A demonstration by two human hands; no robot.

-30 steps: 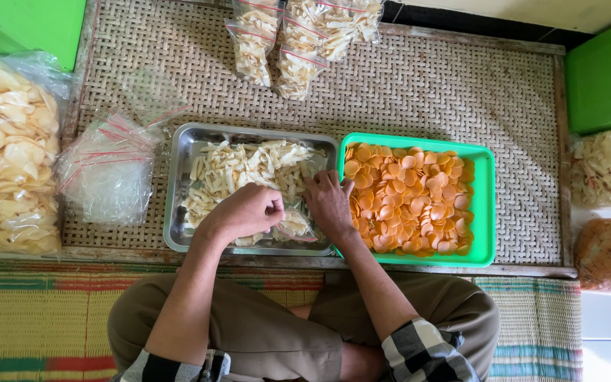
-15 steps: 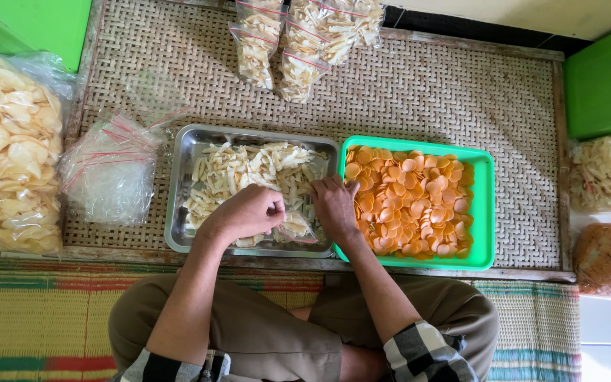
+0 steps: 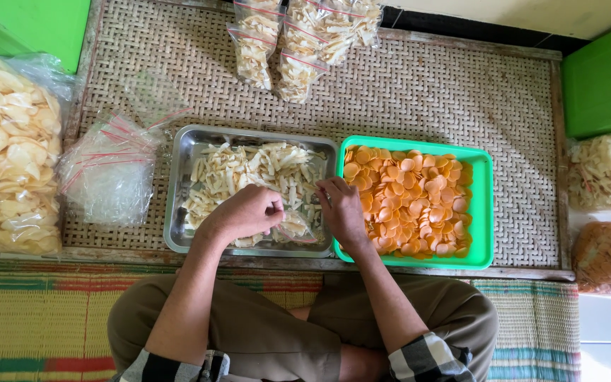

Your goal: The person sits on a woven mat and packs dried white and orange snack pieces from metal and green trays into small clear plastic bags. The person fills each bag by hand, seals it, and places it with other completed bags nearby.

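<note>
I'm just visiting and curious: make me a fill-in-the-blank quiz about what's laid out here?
1. Both hands, left hand and right hand, work over the ____ tray of pale chips.
2. The orange chips lie in a ____ tray.
3. The trays rest on a woven ____.
4. Filled bags lie at the mat's ____ edge.

Missing words: metal; green; mat; far

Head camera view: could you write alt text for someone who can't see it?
A seated person's left hand and right hand reach into a metal tray of pale chips, beside a green tray of orange chips on a woven mat.
</note>
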